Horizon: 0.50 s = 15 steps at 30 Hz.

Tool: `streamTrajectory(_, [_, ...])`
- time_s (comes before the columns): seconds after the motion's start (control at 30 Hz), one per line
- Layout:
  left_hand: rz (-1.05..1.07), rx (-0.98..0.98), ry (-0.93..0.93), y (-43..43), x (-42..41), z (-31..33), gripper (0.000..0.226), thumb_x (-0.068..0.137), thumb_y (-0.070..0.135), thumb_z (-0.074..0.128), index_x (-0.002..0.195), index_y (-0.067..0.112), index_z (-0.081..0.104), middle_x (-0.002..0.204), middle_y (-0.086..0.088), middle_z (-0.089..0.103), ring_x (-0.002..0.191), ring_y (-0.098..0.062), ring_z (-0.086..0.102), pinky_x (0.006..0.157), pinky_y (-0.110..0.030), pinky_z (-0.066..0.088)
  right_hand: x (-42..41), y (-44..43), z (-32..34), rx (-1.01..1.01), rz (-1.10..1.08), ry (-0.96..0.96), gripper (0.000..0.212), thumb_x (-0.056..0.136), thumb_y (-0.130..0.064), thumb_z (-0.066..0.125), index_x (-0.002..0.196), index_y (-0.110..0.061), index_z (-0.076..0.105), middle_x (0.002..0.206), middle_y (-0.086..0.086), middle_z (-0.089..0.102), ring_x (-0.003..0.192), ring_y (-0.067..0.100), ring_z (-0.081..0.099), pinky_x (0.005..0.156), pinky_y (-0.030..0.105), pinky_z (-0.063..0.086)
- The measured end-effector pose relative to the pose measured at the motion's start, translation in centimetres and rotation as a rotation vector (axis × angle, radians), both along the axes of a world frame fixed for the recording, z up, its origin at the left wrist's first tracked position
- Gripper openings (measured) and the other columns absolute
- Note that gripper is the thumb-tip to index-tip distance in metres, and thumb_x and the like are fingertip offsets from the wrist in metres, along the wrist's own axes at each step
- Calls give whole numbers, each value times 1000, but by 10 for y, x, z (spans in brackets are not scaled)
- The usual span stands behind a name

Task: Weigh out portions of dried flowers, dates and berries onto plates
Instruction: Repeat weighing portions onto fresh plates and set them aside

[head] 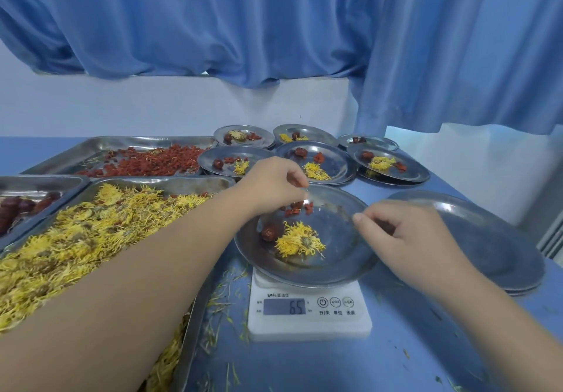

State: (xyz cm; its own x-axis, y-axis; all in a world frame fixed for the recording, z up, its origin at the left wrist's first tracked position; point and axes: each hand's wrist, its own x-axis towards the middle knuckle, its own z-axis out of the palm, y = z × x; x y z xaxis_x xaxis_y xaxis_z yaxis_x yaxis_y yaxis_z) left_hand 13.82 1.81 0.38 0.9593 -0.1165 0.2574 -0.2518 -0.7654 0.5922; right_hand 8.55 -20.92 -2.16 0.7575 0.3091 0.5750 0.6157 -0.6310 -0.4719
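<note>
A white digital scale (307, 309) reads 65 and carries a steel plate (344, 257). On that plate lie a yellow dried flower (300, 242), a dark red date (269, 232) and a few red berries (297, 208). My left hand (271, 182) hovers over the plate's far rim, fingertips pinched above the berries; a berry seems to sit between them. My right hand (402, 233) rests at the plate's right rim with curled fingers touching the edge.
Left of the scale stand a tray of yellow flowers (91, 233), a tray of red berries (146, 161) and a tray of dates (21, 205). Several filled plates (316, 163) sit behind. Stacked empty plates (499, 245) lie at the right. Petal scraps litter the blue table.
</note>
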Motion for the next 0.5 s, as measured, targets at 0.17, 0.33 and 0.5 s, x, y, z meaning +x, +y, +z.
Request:
streamTrajectory(0.17, [82,-38,-28,-6,-5,3,8,86,29,66,81,35,65,85,13,66,76,-4,62,61,-19,44,-2,-5,-6,23,-14,-14,36,89,-29,57,60,-8,54,56,5,49,62,17,47,56,23,35])
streamTrajectory(0.33, [113,50,7,-14,-9,2,16,83,17,69,75,30,65,81,16,63,77,1,57,61,-14,38,-2,-10,-3,59,-20,-32,37,89,-30,57,58,-9,52,54,3,47,61,17,44,55,24,32])
streamTrajectory(0.5, [93,33,68,-21,-12,6,20,88,24,64,107,24,71,100,16,62,94,-3,57,76,-16,39,-1,-15,-2,55,-35,-24,38,89,-31,56,57,-13,50,53,-1,46,61,13,45,54,21,33])
